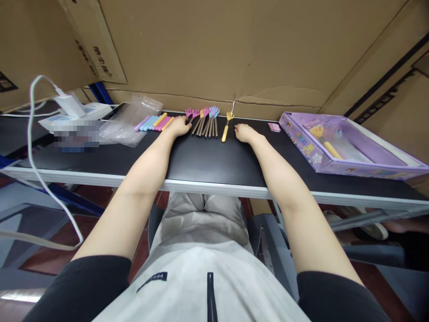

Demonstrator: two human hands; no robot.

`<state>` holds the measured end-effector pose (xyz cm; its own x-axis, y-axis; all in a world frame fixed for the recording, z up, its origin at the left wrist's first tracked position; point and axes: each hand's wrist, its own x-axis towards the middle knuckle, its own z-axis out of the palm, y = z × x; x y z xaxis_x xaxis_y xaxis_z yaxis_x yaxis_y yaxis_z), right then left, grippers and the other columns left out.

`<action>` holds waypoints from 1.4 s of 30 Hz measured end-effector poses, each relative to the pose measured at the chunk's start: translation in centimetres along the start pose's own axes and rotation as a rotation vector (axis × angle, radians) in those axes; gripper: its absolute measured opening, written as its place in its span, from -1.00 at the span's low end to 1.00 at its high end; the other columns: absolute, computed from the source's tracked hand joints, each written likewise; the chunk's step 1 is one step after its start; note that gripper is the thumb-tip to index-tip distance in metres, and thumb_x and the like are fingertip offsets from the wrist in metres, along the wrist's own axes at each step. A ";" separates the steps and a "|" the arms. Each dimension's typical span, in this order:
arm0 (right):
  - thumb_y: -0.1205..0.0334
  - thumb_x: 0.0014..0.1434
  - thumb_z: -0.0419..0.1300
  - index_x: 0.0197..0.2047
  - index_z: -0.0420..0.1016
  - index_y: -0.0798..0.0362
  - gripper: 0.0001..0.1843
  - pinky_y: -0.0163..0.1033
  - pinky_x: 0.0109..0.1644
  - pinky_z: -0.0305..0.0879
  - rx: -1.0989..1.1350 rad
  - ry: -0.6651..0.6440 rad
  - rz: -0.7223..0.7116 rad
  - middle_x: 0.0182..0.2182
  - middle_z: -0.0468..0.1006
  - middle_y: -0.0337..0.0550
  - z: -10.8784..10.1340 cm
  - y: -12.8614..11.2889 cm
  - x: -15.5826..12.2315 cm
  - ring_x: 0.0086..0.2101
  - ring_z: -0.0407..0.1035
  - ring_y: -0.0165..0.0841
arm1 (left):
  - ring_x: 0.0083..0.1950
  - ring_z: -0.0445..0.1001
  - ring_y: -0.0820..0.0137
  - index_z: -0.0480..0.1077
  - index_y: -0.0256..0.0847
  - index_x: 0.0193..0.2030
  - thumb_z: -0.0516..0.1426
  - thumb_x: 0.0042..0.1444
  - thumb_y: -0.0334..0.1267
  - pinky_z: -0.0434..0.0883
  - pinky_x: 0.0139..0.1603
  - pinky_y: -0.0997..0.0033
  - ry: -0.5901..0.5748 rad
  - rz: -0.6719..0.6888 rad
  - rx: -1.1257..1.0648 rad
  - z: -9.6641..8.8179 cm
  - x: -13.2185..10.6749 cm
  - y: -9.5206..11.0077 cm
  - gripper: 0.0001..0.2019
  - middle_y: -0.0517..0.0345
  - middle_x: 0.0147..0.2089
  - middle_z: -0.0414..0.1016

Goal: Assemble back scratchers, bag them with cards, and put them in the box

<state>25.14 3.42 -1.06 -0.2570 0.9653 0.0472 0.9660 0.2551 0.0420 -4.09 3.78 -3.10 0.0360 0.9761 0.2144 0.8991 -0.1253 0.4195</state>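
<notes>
My left hand [181,127] rests palm down on the black table, fingers curled and no object visible in it. It lies between a row of coloured plastic handles [152,123] and several small back scratcher heads on metal rods [208,123], close to both. A back scratcher with a yellow head and yellow handle [225,129] lies apart from that group, to its right. Just right of it my right hand [244,133] sits on the table, its fingers curled in and nothing seen in them. The undersides of both hands are hidden.
An open purple box [308,156] at the right holds a wrapped yellow back scratcher. A small pink card [274,127] lies beside it. Clear plastic bags [129,125] and a white charger [71,105] with its cable are at the left. Cardboard walls [214,53] stand behind.
</notes>
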 end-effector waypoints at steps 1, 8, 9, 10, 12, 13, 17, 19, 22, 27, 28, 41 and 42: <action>0.38 0.49 -0.07 0.32 0.56 0.38 -0.47 -0.12 0.35 0.37 0.002 -0.002 0.002 0.33 0.51 0.34 0.0 -0.1 0.0 0.30 0.47 -0.01 | 0.42 0.49 -0.10 0.47 -0.49 0.37 0.09 0.33 -0.29 0.39 0.46 0.03 0.001 0.005 0.001 0.0 0.0 0.0 -0.47 -0.42 0.40 0.50; 0.44 0.41 0.01 0.59 0.19 0.28 -0.29 0.02 0.41 0.34 0.120 0.048 0.000 0.40 0.42 0.34 0.2 0.3 -0.3 0.33 0.43 0.00 | 0.45 0.47 -0.05 0.43 -0.50 0.42 0.09 0.34 -0.27 0.36 0.49 0.12 -0.009 -0.002 0.032 0.2 0.2 -0.2 -0.43 -0.38 0.43 0.47; 0.47 0.38 0.04 0.63 0.12 0.19 -0.22 0.07 0.43 0.32 0.148 0.082 -0.036 0.46 0.34 0.28 0.3 0.3 -0.3 0.37 0.38 -0.01 | 0.45 0.47 -0.04 0.43 -0.49 0.41 0.09 0.33 -0.26 0.36 0.49 0.11 -0.007 -0.001 0.032 0.3 0.3 -0.2 -0.44 -0.38 0.43 0.47; 0.50 0.34 0.05 0.64 0.12 0.09 -0.17 0.14 0.46 0.29 0.167 0.113 -0.079 0.52 0.26 0.21 0.4 0.3 -0.3 0.42 0.31 -0.01 | 0.45 0.47 -0.04 0.44 -0.47 0.41 0.10 0.33 -0.26 0.36 0.49 0.10 -0.007 0.002 0.031 0.3 0.4 -0.3 -0.44 -0.37 0.43 0.47; 0.54 0.30 0.04 0.57 0.28 -0.02 -0.19 0.30 0.50 0.20 0.181 0.142 -0.157 0.57 0.17 0.11 0.6 0.1 -0.3 0.49 0.18 -0.01 | 0.45 0.47 -0.04 0.45 -0.45 0.40 0.10 0.32 -0.25 0.36 0.50 0.08 -0.007 0.004 0.028 0.4 0.5 -0.4 -0.44 -0.37 0.43 0.47; 0.55 0.30 0.01 0.51 0.38 -0.01 -0.24 0.36 0.49 0.17 0.176 0.138 -0.185 0.56 0.20 0.11 0.6 -0.1 -0.2 0.50 0.15 0.00 | 0.45 0.46 -0.05 0.45 -0.45 0.40 0.11 0.31 -0.25 0.36 0.50 0.08 -0.008 0.002 0.024 0.4 0.5 -0.4 -0.44 -0.38 0.43 0.46; 0.58 0.29 -0.02 0.20 0.62 0.13 -0.44 0.35 0.46 0.19 0.122 0.143 -0.254 0.30 0.51 0.24 0.4 -1.0 0.0 0.36 0.34 0.02 | 0.45 0.46 -0.04 0.46 -0.43 0.39 0.13 0.30 -0.25 0.34 0.50 0.12 -0.011 -0.007 0.007 0.3 0.3 -0.4 -0.45 -0.37 0.44 0.46; 0.61 0.24 0.00 0.11 0.61 0.16 -0.49 0.24 0.44 0.21 0.089 0.158 -0.265 0.18 0.57 0.23 0.2 -1.2 -0.1 0.27 0.42 0.00 | 0.46 0.45 -0.03 0.46 -0.41 0.38 0.13 0.31 -0.25 0.34 0.50 0.13 -0.015 -0.007 0.006 0.1 0.1 -0.2 -0.46 -0.35 0.44 0.47; 0.63 0.21 0.00 0.05 0.57 0.17 -0.53 0.11 0.42 0.20 0.066 0.130 -0.266 0.14 0.59 0.21 -0.1 -1.2 -0.4 0.22 0.43 -0.04 | 0.46 0.45 -0.04 0.43 -0.45 0.40 0.12 0.34 -0.26 0.34 0.50 0.13 -0.027 -0.012 0.015 -0.2 -0.3 0.4 -0.46 -0.38 0.44 0.45; 0.60 0.21 -0.01 0.02 0.52 0.11 -0.56 0.16 0.45 0.08 0.066 0.129 -0.263 0.11 0.59 0.15 -0.3 -0.9 -0.6 0.23 0.40 -0.05 | 0.47 0.41 -0.05 0.41 -0.51 0.37 0.09 0.37 -0.31 0.30 0.53 0.08 0.061 0.051 -0.012 -0.4 -0.7 1.8 -0.50 -0.44 0.43 0.44; 0.59 0.21 -0.02 0.03 0.52 0.11 -0.56 0.16 0.46 0.06 0.064 0.152 -0.265 0.10 0.60 0.15 -0.3 -0.8 -0.6 0.22 0.40 -0.05 | 0.48 0.39 -0.06 0.41 -0.49 0.37 0.09 0.37 -0.32 0.28 0.55 0.05 0.088 0.082 -0.028 -0.4 -0.7 2.0 -0.51 -0.44 0.43 0.43; 0.41 0.34 0.00 0.12 0.58 0.15 -0.59 -0.02 0.11 0.31 0.038 0.305 -0.238 0.09 0.63 0.19 -2.5 -2.4 -2.3 0.07 0.49 0.03 | 0.36 0.46 0.06 0.49 -0.26 0.24 0.00 0.44 -0.24 0.29 0.48 0.04 0.206 0.448 -0.141 -0.4 -1.6 5.8 -0.62 -0.19 0.29 0.56; 0.40 0.35 0.01 0.12 0.59 0.15 -0.59 -0.03 0.10 0.31 0.022 0.298 -0.244 0.10 0.63 0.19 -2.6 -2.7 -2.5 0.07 0.50 0.03 | 0.32 0.49 0.08 0.50 -0.26 0.23 0.00 0.44 -0.23 0.32 0.45 0.07 0.198 0.468 -0.149 -0.4 -1.8 6.2 -0.62 -0.17 0.25 0.58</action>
<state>23.14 0.19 1.26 -0.4733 0.8181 0.3268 0.8749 0.4798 0.0662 1.19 1.18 -0.55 0.3229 0.7593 0.5650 0.7342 -0.5777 0.3567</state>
